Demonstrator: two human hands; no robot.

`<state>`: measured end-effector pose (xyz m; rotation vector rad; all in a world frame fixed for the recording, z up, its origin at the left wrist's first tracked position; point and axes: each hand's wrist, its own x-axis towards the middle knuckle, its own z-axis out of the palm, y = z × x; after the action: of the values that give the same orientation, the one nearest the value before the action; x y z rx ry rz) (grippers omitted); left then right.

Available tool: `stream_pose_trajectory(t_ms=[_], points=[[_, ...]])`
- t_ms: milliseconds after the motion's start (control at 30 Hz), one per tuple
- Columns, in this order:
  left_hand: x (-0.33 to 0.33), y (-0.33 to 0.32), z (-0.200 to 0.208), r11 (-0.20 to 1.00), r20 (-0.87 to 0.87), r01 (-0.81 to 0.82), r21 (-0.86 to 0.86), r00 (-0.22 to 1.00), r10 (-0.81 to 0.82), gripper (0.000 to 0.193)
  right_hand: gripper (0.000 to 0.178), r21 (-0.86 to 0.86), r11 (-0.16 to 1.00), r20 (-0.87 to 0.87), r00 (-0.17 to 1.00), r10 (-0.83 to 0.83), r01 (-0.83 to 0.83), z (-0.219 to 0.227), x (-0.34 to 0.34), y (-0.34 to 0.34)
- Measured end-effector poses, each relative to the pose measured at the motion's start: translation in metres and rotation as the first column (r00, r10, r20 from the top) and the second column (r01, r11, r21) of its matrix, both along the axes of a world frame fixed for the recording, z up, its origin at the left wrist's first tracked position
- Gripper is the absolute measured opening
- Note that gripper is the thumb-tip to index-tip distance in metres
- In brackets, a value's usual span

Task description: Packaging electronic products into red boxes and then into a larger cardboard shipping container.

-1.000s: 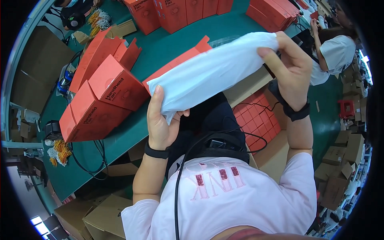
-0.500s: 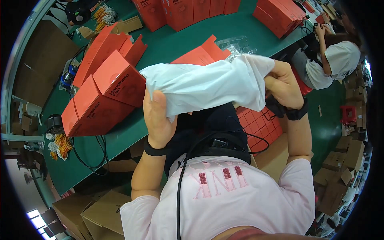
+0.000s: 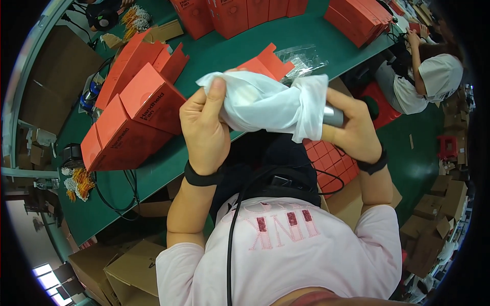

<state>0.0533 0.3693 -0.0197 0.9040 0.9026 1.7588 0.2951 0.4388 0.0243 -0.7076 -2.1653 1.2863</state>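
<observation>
Green tabletop (image 3: 224,56) behind crosswise bag (image 3: 270,104), mouth (image 3: 311,107) facing right.

Bag (image 3: 265,102) in the middle

I see it between the hands (image 3: 206,127), a cylinder (image 3: 334,117) at its right end; boxes (image 3: 130,140) left on the tabletop (image 3: 219,53), a box row (image 3: 240,15) behind, a box stack (image 3: 352,23) behind right, plastic wrap (image 3: 307,58) just beyond.

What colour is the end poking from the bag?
The end is silvery grey, clearest in the head view.

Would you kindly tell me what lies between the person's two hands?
In the head view, a white bag lies between left hand and right hand, with a grey piece poking out.
</observation>
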Motion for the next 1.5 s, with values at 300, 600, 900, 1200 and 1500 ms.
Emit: stream_pose_trajectory(t_ms=[300,600,900,1200,1500], points=[[-0.002,0.023,0.003,0.974,0.308,-0.228,0.007,0.927,0.215,0.039,0.051,0.03,0.96,-0.236,0.935,-0.264,0.278,-0.001,0.012,-0.037],[0.042,-0.003,0.011,0.953,0.689,0.304,-0.01,0.693,-0.213,0.068,0.049,0.319,0.893,-0.201,0.943,-0.265,0.319,-0.013,-0.006,-0.038],[0.031,0.029,0.004,0.972,0.556,0.233,-0.027,0.811,-0.179,0.044,0.044,-0.577,0.809,-0.183,0.949,-0.258,0.108,-0.043,-0.036,-0.039],[0.013,0.043,-0.011,0.953,0.58,0.232,-0.194,0.811,-0.08,0.043,0.046,-0.752,0.659,-0.152,0.967,-0.203,0.02,-0.044,-0.044,-0.039],[0.008,0.046,-0.008,0.92,0.649,0.338,-0.201,0.749,-0.133,0.047,0.049,-0.725,0.687,-0.148,0.964,-0.222,0.047,-0.041,-0.049,-0.048]])
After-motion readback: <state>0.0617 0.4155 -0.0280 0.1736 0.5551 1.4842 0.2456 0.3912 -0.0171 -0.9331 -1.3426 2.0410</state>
